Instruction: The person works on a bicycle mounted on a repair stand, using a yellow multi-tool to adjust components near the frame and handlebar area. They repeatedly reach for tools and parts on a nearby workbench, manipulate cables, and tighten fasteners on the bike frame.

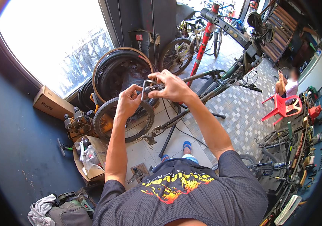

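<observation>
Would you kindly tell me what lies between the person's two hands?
The head view shows a bent metal rod, perhaps a hex key, and a dark part, too small to identify, between the left hand and the right hand.

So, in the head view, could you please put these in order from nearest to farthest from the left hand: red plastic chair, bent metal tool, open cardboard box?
From the left hand:
1. Bent metal tool, at its fingertips.
2. Open cardboard box, at lower left.
3. Red plastic chair, far over on the right side.
</observation>
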A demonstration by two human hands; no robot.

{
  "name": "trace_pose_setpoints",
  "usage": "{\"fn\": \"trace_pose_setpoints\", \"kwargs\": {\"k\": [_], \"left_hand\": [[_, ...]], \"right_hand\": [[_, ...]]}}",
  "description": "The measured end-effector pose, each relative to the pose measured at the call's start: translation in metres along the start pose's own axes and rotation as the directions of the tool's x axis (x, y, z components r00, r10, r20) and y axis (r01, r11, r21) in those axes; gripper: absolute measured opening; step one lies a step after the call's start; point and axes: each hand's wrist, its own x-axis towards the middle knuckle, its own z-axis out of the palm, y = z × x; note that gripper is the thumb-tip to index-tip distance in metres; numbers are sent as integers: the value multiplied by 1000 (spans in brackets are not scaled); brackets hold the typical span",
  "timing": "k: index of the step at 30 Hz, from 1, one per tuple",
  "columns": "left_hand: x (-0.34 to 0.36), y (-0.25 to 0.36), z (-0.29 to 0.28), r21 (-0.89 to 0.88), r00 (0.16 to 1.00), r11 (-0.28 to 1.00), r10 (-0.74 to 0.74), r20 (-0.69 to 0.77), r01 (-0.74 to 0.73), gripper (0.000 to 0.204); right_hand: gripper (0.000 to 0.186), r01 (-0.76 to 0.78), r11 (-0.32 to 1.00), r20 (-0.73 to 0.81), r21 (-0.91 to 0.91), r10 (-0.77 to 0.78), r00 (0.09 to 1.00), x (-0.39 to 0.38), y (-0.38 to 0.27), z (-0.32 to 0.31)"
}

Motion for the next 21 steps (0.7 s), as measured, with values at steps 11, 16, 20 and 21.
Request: {"fn": "trace_pose_setpoints", "kwargs": {"k": [11,16,20,21], "left_hand": [[-3,17,0,35,1000,999,6,-27,-5,14],[-11,42,-4,130,989,982,143,-42,-136,14],[-15,52,-6,149,995,984,100,-9,-97,16],[-15,54,-6,151,999,988,46,5,-46,16]], "right_hand": [[50,26,993,41,-118,-21,999,-4,17,10],[49,53,992,37,-110,-49,998,-15,13,-1],[49,90,995,13,-44,-89,996,-23,15,-2],[49,92,995,6,-26,-92,996,-25,16,-1]]}}
